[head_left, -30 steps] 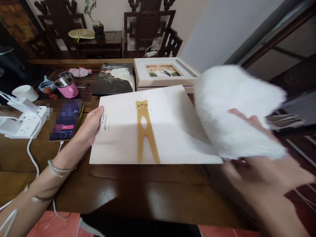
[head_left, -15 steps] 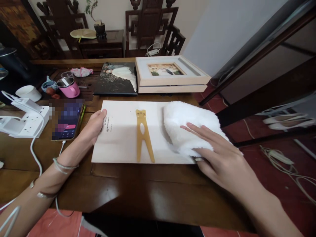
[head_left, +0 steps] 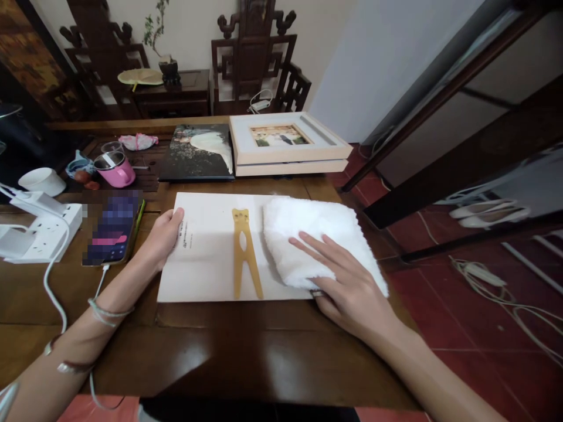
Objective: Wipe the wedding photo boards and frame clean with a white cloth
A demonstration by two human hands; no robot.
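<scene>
One white board near the front of a wooden table, yellow stand facing up across its middle, fluffy white cloth over its right part. Left hand at the board's left edge, thumb on top just beside the small print, other fingers mostly hidden, apparently closed narrow around the edge. Right hand on the cloth, fingers loosely spread across the top; cannot tell of any pinch by the thumb. To work the cloth well, best to brace the board firmly with the left hand, without bending the edge or rubbing the print. Press with flat fingers rather than tips, for even contact through the thick pile. Move in straight, overlapping passes out toward the right edge, lightening there to avoid tipping the board. Close to the stand, slow down and go alongside, as the pile could probably snag on the hinge at its top. Mind the loose right end of the cloth, and hold the left forearm clear of the phone and its cord.
</scene>
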